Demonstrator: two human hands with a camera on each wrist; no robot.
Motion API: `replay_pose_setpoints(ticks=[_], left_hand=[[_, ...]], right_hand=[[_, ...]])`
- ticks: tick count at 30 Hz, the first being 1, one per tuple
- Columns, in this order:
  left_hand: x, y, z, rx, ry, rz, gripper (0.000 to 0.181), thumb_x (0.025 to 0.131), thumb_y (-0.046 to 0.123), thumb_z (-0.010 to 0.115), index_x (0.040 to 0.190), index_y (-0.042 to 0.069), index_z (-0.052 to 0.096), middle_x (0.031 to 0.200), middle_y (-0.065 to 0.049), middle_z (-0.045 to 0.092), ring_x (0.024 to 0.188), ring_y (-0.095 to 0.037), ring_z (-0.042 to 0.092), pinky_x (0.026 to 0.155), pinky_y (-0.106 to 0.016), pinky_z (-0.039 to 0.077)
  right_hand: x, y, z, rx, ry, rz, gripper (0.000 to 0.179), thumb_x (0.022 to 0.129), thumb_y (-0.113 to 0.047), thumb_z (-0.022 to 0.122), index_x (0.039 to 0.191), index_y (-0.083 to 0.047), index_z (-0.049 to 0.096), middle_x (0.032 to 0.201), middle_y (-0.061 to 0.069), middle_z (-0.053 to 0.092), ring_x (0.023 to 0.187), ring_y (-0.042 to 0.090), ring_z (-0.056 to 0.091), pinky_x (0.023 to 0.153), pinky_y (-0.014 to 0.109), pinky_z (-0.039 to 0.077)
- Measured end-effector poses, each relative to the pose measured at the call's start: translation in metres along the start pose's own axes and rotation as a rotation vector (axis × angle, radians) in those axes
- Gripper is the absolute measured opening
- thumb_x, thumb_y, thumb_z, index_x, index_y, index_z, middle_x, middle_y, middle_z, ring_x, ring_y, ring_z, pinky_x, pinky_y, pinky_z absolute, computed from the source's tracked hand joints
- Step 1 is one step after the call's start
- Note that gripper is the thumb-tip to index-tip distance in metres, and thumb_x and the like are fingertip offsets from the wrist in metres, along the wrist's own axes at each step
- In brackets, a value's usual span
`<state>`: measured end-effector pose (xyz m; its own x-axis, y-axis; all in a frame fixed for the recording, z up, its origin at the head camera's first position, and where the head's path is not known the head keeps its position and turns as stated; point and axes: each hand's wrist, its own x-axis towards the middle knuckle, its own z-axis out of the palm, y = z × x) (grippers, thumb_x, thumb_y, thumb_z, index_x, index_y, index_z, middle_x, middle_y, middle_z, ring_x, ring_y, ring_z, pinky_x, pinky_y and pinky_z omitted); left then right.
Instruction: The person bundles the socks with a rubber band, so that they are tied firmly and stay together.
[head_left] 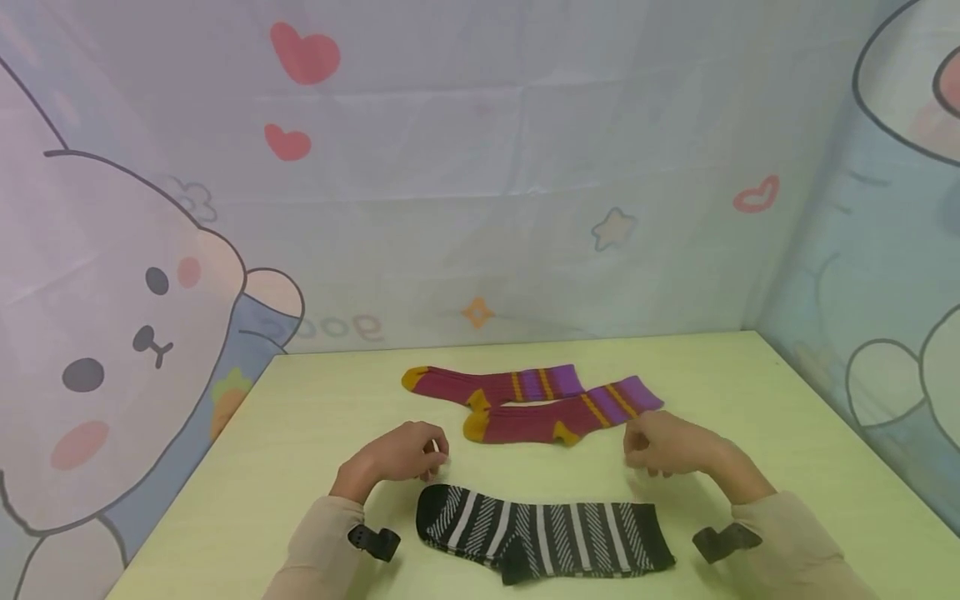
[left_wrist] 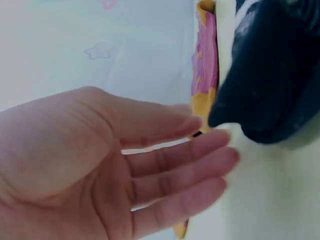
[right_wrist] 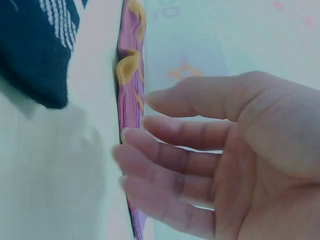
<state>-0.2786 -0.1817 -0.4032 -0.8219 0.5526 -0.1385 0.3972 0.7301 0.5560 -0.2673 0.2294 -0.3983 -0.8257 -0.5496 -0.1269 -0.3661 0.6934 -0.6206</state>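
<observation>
A black-and-white striped sock [head_left: 547, 537] lies flat near the front of the table, its toe to the left and its cuff to the right. Behind it, two maroon socks with mustard toes and heels and purple-striped cuffs overlap slightly: the rear sock [head_left: 480, 385] and the front sock [head_left: 540, 419]. My left hand [head_left: 405, 452] hovers just beyond the striped sock's toe, fingers loosely bent and holding nothing. Over by the front maroon sock's cuff is my right hand [head_left: 667, 443], also holding nothing. Both wrist views show relaxed fingers; whether the right hand touches the cuff is unclear.
The socks lie on a pale yellow-green table [head_left: 315, 533]. A printed cloth backdrop [head_left: 450, 167] with hearts and cartoon animals rises along the table's back and both sides. Each wrist carries a black strapped device, on the left [head_left: 375, 542] and right [head_left: 726, 542].
</observation>
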Motion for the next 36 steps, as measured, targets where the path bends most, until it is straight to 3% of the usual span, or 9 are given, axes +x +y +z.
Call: replay_pose_setpoints(ticks=[8,12,18,25,32,35,36], left_hand=[[0.032,-0.002,-0.007,-0.016,0.137,-0.152,0.010,0.097,0.006,0.061,0.104,0.000,0.066,0.085,-0.007,0.065,0.069,-0.019,0.061,0.063,-0.031,0.053],[0.043,0.000,-0.009,0.003,0.194,-0.173,0.011,0.096,0.007,0.064,0.104,-0.001,0.066,0.089,-0.009,0.066,0.069,-0.019,0.061,0.066,-0.033,0.054],[0.057,0.004,-0.009,0.022,0.295,-0.202,0.019,0.095,0.014,0.067,0.107,-0.001,0.066,0.105,-0.013,0.068,0.087,-0.025,0.064,0.083,-0.042,0.054],[0.066,0.007,-0.005,-0.067,0.337,-0.297,0.030,0.093,0.022,0.072,0.110,-0.001,0.064,0.102,-0.011,0.066,0.085,-0.025,0.060,0.080,-0.041,0.054],[0.067,0.008,-0.002,-0.185,0.348,-0.313,0.040,0.087,0.024,0.079,0.111,-0.002,0.059,0.094,-0.010,0.062,0.076,-0.023,0.059,0.072,-0.036,0.052],[0.068,0.010,0.001,-0.225,0.339,-0.310,0.041,0.086,0.023,0.080,0.110,-0.002,0.058,0.093,-0.009,0.060,0.075,-0.023,0.059,0.070,-0.034,0.052],[0.068,0.011,0.002,-0.234,0.333,-0.306,0.041,0.086,0.023,0.080,0.110,-0.002,0.058,0.093,-0.009,0.060,0.075,-0.023,0.059,0.070,-0.033,0.052]], right_hand=[[0.018,0.010,-0.020,0.006,0.131,0.057,0.010,0.095,-0.008,0.064,0.096,0.002,0.066,0.085,0.012,0.066,0.071,0.021,0.062,0.060,0.034,0.054],[0.029,0.017,-0.028,0.005,0.156,0.085,0.012,0.095,-0.007,0.062,0.098,0.004,0.067,0.089,0.013,0.067,0.074,0.023,0.064,0.062,0.035,0.055],[0.047,0.029,-0.039,-0.028,0.218,0.099,0.014,0.092,-0.008,0.061,0.094,0.005,0.067,0.085,0.013,0.067,0.076,0.027,0.064,0.065,0.038,0.056],[0.060,0.039,-0.049,-0.119,0.329,0.163,0.027,0.091,-0.012,0.062,0.103,0.012,0.065,0.102,0.025,0.067,0.097,0.043,0.062,0.083,0.053,0.052],[0.064,0.045,-0.052,-0.126,0.337,0.280,0.042,0.091,-0.014,0.061,0.115,0.020,0.057,0.120,0.037,0.058,0.112,0.053,0.055,0.093,0.056,0.047],[0.067,0.051,-0.051,-0.127,0.328,0.317,0.046,0.091,-0.016,0.062,0.115,0.023,0.056,0.120,0.038,0.057,0.112,0.053,0.055,0.094,0.055,0.048],[0.068,0.054,-0.050,-0.126,0.322,0.329,0.042,0.090,-0.016,0.062,0.107,0.023,0.058,0.109,0.036,0.062,0.102,0.048,0.061,0.088,0.050,0.051]])
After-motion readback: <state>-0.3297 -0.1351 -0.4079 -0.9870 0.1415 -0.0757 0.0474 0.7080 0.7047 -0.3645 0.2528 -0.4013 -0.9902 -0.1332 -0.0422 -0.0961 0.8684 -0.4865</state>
